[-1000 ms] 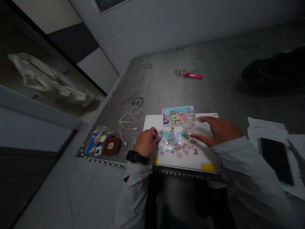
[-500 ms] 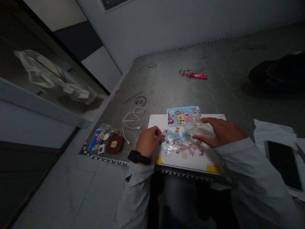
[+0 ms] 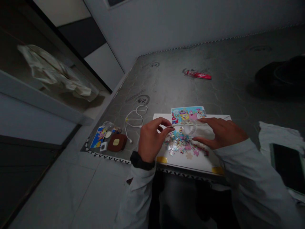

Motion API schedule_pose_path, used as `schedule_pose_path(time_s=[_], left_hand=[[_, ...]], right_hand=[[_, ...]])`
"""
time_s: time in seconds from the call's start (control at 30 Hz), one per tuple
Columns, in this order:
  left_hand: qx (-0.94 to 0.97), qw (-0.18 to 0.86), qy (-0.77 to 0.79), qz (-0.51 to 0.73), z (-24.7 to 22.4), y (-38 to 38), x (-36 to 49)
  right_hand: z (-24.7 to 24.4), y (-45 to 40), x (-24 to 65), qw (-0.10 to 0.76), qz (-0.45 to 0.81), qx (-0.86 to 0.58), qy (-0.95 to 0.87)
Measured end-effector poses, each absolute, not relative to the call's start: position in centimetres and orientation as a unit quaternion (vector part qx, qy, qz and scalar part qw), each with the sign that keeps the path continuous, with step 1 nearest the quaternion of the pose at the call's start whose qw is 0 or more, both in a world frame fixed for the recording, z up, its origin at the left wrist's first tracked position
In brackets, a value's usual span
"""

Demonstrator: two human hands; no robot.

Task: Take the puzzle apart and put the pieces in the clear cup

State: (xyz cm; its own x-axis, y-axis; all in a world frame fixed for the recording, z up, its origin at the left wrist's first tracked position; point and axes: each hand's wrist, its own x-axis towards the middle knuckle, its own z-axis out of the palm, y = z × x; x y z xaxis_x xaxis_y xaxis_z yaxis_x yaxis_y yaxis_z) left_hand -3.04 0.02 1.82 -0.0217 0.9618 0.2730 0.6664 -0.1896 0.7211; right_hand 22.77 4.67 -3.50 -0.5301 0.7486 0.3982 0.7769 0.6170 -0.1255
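Observation:
My left hand (image 3: 152,136) is raised over the left side of the white board (image 3: 200,160). Its thumb and fingertips pinch a small jigsaw piece (image 3: 170,127), mostly hidden by the fingers. Around a clear plastic jar (image 3: 190,128), tipped with its round mouth towards the left, curve the fingers and thumb of my right hand (image 3: 224,132). Beneath both hands lies a loose pile of jigsaw pieces (image 3: 178,144) in mixed colours. A cartoon picture card (image 3: 177,111) rests at the board's back edge, partly behind the jar.
Left of the board are a white cable (image 3: 130,119), a brown case (image 3: 117,142), a small white box (image 3: 104,146) and a blue picture packet (image 3: 98,136). A phone (image 3: 287,165) lies on white paper (image 3: 274,133) at right. Further back lies a red packet (image 3: 199,74).
My left hand has lifted from the pile's left edge and moved up and right towards the jar's mouth, pinching the piece. My right hand keeps hold of the jar. The view has shifted slightly.

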Motion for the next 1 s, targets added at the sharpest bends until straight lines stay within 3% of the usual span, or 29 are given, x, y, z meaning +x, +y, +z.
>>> schedule_pose_path(time_s=[0.33, 0.67, 0.9, 1.0], left_hand=[[0.719, 0.207, 0.56, 0.356, 1.2, -0.1, -1.4], [0.69, 0.192, 0.602, 0.354, 1.7, -0.3, -2.4], [0.665, 0.174, 0.723, 0.068, 0.4, -0.2, -5.4], [0.658, 0.192, 0.728, 0.029, -0.3, 0.0, -5.3]], right_hand=[[-3.1, 4.0, 20.9, 0.213, -0.104, -0.384, -0.892], [-2.5, 3.6, 21.2, 0.211, -0.087, -0.414, -0.881], [-3.2, 4.3, 22.7, 0.198, -0.049, -0.442, -0.874], [-3.4, 4.4, 23.1, 0.201, -0.026, -0.458, -0.865]])
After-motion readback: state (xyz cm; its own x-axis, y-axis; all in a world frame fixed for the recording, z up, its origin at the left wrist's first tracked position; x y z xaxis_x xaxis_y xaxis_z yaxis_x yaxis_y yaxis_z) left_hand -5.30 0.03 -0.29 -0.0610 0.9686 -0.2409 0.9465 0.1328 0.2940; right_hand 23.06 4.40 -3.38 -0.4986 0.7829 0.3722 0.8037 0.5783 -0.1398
